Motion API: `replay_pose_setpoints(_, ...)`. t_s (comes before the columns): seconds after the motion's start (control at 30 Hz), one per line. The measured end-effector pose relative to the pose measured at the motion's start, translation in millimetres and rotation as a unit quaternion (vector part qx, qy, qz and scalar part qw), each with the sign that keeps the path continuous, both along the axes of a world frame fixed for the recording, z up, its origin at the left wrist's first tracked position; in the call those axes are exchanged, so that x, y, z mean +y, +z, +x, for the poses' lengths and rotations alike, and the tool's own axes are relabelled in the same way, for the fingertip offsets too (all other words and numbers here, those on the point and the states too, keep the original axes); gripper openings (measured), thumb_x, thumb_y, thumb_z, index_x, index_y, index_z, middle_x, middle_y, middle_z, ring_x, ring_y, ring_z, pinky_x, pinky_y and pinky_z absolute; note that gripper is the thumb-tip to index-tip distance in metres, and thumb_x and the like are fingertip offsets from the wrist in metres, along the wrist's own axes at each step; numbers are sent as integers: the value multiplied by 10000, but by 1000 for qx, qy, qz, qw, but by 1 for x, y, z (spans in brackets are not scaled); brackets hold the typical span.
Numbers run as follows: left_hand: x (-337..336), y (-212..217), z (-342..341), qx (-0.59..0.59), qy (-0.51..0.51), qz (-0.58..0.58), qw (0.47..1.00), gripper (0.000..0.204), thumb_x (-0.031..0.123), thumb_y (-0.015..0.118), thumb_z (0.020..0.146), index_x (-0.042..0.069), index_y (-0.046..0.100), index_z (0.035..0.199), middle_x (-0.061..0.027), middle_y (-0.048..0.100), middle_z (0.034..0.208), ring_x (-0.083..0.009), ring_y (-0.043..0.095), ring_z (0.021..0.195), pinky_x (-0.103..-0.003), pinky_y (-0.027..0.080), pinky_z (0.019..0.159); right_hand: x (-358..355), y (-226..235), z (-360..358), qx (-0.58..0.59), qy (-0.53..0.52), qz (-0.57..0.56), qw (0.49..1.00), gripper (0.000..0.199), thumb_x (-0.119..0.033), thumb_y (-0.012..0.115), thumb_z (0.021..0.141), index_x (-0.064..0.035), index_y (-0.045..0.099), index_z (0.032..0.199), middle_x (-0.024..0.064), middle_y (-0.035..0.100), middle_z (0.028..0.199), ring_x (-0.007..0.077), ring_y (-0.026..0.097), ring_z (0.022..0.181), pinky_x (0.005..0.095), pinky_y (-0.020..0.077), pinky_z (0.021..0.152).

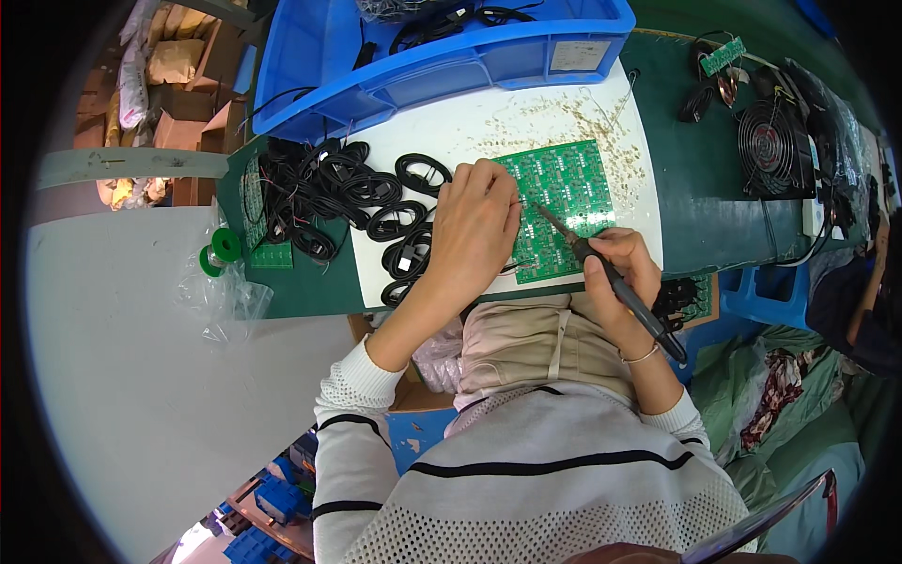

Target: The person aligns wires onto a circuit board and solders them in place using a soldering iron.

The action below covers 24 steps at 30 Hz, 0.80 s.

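A green circuit board panel (565,179) lies on a white sheet (479,132) in front of me. My right hand (623,268) grips a soldering iron (646,318) by its dark handle, and its thin tip points at the left-middle part of the panel. My left hand (476,221) rests over the panel's left edge with fingers curled down. Whatever those fingers pinch is hidden beneath them. A thin reddish wire shows at the panel's lower left edge, near that hand. Coiled black cables (398,220) lie just left of it.
Behind the sheet stands a blue plastic bin (451,77) holding more cables. A tangled cable pile (319,183) and a green spool (224,246) lie left. Crumbs (611,141) are scattered beyond the panel. At the right are a fan (772,146) and a small board (722,56).
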State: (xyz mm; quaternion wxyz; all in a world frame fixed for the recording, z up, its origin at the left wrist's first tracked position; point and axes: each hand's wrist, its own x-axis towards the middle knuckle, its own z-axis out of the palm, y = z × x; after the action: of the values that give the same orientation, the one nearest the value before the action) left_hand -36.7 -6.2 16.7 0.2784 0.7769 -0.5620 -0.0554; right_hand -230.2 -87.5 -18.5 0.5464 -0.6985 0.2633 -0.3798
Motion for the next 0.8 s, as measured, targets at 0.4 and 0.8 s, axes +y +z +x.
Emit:
replay_pose_setpoints(0.4, -2, 0, 4, 33, 30, 43, 998, 100, 56, 707, 815, 17, 618, 838, -131, 593, 931, -341, 575, 919, -433, 464, 801, -2, 11, 1, 33, 7, 85, 996, 116, 14, 660, 870, 28, 602, 970, 100, 665, 870, 130, 691, 741, 226, 497, 615)
replay_pose_setpoints(0.8, -11, 11, 11, 9, -2, 122, 992, 88, 66, 675, 818, 27, 596, 809, -146, 584, 892, -351, 589, 922, -454, 469, 782, -3, 12, 5, 50, 21, 91, 994, 108, -2, 664, 872, 30, 601, 955, 100, 707, 798, 92, 669, 686, 216, 468, 584)
